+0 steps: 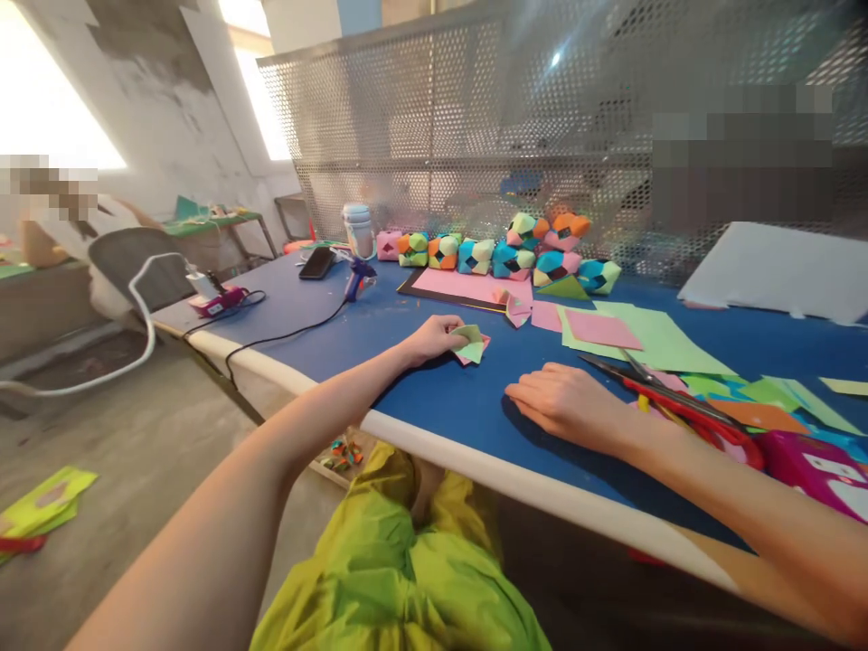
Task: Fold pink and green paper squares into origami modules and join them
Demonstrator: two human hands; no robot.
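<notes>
My left hand (432,340) pinches a small folded paper piece (470,345), light green with pink showing at its edges, just above the blue tabletop (434,398). My right hand (566,400) lies palm down to the right of it, fingers stretched toward the left, with nothing visible in them. Beyond both hands rests a folded pink paper piece (518,309). Close to my right wrist are large scissors (729,438) with red handles, partly hidden by my forearm. Pink paper (602,329) and light green sheets (678,345) lie behind my right hand.
Several multicoloured folded-paper balls (475,257) line the back by a perforated metal screen (467,108). A blue glue gun (358,278), phone (317,263), white jar (358,231) and power strip (221,300) stand left. A magenta box (806,470) sits right. Another person (112,221) is far left.
</notes>
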